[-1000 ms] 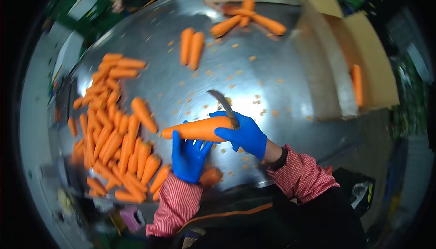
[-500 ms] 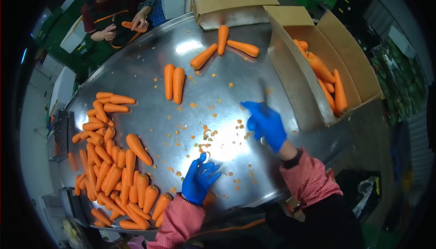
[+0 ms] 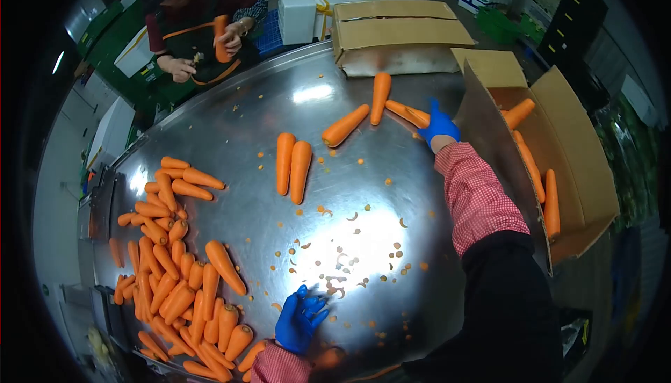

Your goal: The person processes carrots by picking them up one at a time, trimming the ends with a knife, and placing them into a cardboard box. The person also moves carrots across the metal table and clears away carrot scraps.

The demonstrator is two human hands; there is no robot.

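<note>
My right hand (image 3: 439, 123), in a blue glove, is stretched far across the steel table (image 3: 231, 131) and touches the end of a carrot (image 3: 405, 112). A thin dark knife blade seems to lie across that carrot, still gripped in this hand. Two more carrots (image 3: 345, 126) (image 3: 381, 96) lie just left of it. My left hand (image 3: 300, 321), also gloved blue, rests near the table's front edge with fingers spread and holds nothing. A pair of carrots (image 3: 292, 163) lies mid-table.
A big heap of carrots (image 3: 175, 271) covers the table's left side. Cut carrot bits (image 3: 349, 257) litter the middle. An open cardboard box (image 3: 580, 166) at right holds several carrots; a closed box (image 3: 398, 30) stands behind. Another person (image 3: 203, 16) at far left holds a carrot.
The carrot held in both hands a second ago is gone from them. My right hand has reached forward to the far carrots. My left hand has dropped to the near edge.
</note>
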